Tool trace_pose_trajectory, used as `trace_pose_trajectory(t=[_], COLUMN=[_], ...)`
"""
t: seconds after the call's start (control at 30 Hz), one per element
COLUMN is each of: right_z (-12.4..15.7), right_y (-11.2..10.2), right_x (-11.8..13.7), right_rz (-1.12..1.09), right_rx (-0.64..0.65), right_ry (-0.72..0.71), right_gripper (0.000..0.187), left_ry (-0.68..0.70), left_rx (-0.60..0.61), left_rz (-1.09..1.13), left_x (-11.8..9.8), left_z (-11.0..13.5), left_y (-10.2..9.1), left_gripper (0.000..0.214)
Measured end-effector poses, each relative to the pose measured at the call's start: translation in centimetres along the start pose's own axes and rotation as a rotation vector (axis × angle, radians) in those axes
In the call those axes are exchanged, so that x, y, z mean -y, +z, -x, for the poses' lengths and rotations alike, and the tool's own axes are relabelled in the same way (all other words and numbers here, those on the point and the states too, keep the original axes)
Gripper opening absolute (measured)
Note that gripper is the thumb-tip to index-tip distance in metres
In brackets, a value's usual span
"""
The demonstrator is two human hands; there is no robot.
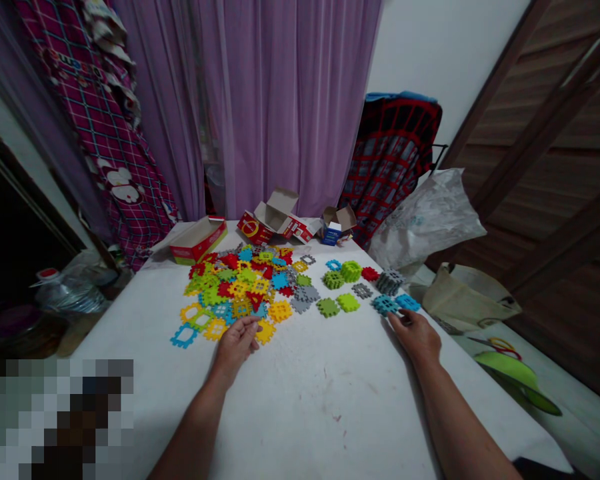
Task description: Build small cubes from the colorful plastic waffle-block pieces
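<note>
A heap of flat interlocking plastic tiles [240,287] in red, yellow, green, blue and grey lies on the white table [310,400]. My left hand [236,345] rests at the heap's near edge, fingers curled, fingertips touching a yellow tile [266,331]. To the right, sorted stacks stand apart: green stacks [351,271], a red one [370,273], a grey one [390,282] and blue ones [396,304]. My right hand [416,333] lies beside the blue stacks, its fingers stretched toward them and holding nothing.
Open red and white cardboard boxes [270,223] and a red tray box [199,241] stand at the table's far edge. A plastic bag [425,223] and a cloth bag [467,300] sit off the right edge. A water bottle [65,290] lies at the left.
</note>
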State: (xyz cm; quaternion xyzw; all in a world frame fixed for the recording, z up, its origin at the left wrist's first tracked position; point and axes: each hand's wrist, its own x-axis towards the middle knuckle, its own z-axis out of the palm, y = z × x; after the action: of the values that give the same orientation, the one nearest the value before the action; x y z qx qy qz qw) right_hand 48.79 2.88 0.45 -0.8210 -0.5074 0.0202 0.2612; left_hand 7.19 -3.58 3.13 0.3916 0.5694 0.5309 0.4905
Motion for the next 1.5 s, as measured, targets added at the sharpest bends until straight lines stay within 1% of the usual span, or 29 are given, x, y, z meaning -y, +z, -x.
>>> trace_pose_trajectory(t=[0.13, 0.23, 0.3, 0.37, 0.43, 0.53, 0.63, 0.73, 0.8, 0.9, 1.0, 1.1, 1.17, 1.23, 1.3, 1.37, 1.5], right_z=[0.4, 1.1, 1.7, 2.3, 3.1, 4.9, 7.5, 9.9, 10.9, 11.4, 10.8, 9.2, 7.7, 6.1, 4.9, 3.9, 2.7], right_y=[-0.2, -0.3, -0.3, 0.0, 0.6, 2.0, 3.6, 5.0, 5.6, 6.1, 6.3, 6.4, 6.5, 6.7, 6.9, 7.1, 7.5], right_x=[-0.1, 0.2, 0.8, 2.0, 4.1, 8.7, 14.0, 18.9, 21.2, 23.3, 24.0, 24.1, 24.1, 24.2, 24.4, 24.6, 25.7], right_rz=[-0.058, -0.133, -0.172, -0.199, -0.236, -0.314, -0.339, -0.306, -0.276, -0.231, -0.215, -0.169, -0.097, -0.03, 0.006, 0.017, 0.034], right_rx=[-0.063, -0.188, -0.266, -0.312, -0.307, -0.213, -0.052, 0.091, 0.163, 0.249, 0.275, 0.23, 0.2, 0.188, 0.178, 0.168, 0.173], right_ry=[-0.017, -0.025, -0.091, -0.22, -0.379, -0.601, -0.785, -0.909, -0.96, -1.018, -1.029, -0.911, -0.807, -0.741, -0.707, -0.692, -0.703], right_gripper=[0.06, 0.056, 0.051, 0.044, 0.039, 0.033, 0.032, 0.028, 0.03, 0.039, 0.036, 0.026, 0.024, 0.025, 0.03, 0.034, 0.036], left_ry=[0.003, 0.031, 0.057, 0.086, 0.119, 0.151, 0.153, 0.136, 0.128, 0.122, 0.114, 0.111, 0.116, 0.126, 0.137, 0.151, 0.183], left_rx=[-0.007, -0.034, -0.124, -0.252, -0.365, -0.464, -0.513, -0.55, -0.562, -0.557, -0.54, -0.526, -0.519, -0.509, -0.5, -0.492, -0.49], left_rz=[0.004, 0.027, 0.066, 0.119, 0.164, 0.201, 0.202, 0.171, 0.164, 0.19, 0.21, 0.195, 0.174, 0.149, 0.12, 0.094, 0.075], left_x=[0.0, -0.3, -0.5, -0.8, -1.0, -1.3, -1.2, -0.8, -0.6, -0.3, -0.2, -0.1, -0.1, 0.0, 0.2, 0.4, 0.6], left_z=[0.1, 0.2, 0.2, 0.0, -0.2, -0.5, -0.8, -1.3, -1.6, -1.8, -1.8, -1.9, -1.9, -2.1, -2.2, -2.4, -2.5], left_y=[0.2, 0.3, 0.1, -0.3, -1.0, -2.1, -2.9, -3.4, -3.6, -3.5, -3.3, -3.1, -3.0, -3.0, -2.9, -2.9, -2.9], left_gripper=[0.059, 0.055, 0.052, 0.051, 0.051, 0.048, 0.046, 0.046, 0.047, 0.048, 0.048, 0.048, 0.048, 0.045, 0.043, 0.041, 0.04])
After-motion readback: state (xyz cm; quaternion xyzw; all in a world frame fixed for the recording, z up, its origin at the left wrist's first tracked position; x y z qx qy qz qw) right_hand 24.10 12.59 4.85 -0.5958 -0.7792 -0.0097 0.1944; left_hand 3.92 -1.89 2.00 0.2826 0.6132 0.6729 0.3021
